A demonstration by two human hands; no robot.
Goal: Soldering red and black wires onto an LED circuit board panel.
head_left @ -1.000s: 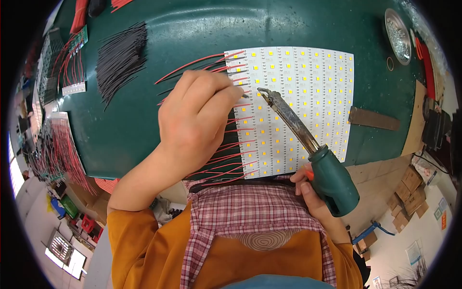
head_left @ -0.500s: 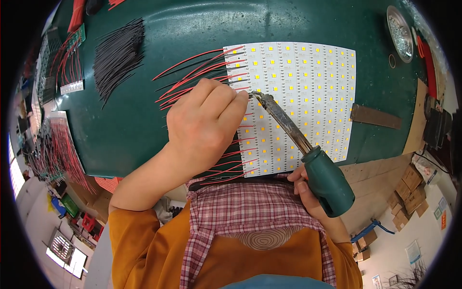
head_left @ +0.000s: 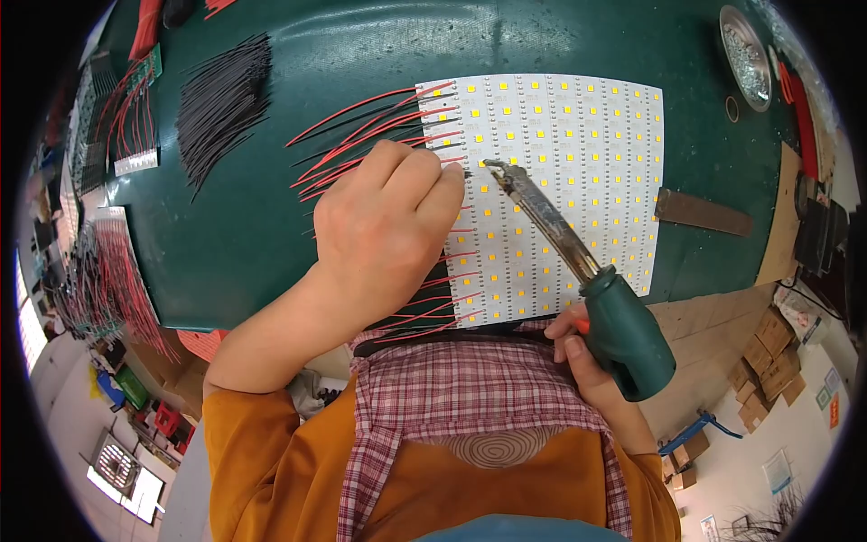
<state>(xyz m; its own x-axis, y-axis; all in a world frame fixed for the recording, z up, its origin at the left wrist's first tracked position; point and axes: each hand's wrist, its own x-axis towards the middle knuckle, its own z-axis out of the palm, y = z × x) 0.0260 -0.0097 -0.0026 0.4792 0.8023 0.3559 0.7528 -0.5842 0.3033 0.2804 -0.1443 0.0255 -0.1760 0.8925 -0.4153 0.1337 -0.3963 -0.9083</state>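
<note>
A white LED panel (head_left: 591, 185) with rows of yellow chips lies on the green work surface. Red wires (head_left: 348, 107) and black wires run out from its left edge. My left hand (head_left: 384, 235) is closed in a pinch at that edge, and a short dark end of a black wire (head_left: 468, 174) pokes out by its fingertips. My right hand (head_left: 582, 350) grips a soldering iron (head_left: 629, 334) by its green handle, which hides part of the fingers. The iron's dark, crusted tip points toward the left hand, a short gap from the wire end, over the panel.
A bundle of loose black wires (head_left: 226, 104) lies at the far left. Wired panels (head_left: 126, 262) are stacked at the left edge. A brown flat bar (head_left: 704, 215) touches the panel's right side. A metal bowl (head_left: 745, 59) stands at the far right, a small ring (head_left: 732, 109) near it.
The iron has drawn back to the right, its tip now apart from the wire end by my left fingertips. The panel has shifted slightly up and left. My left hand is nearly still.
</note>
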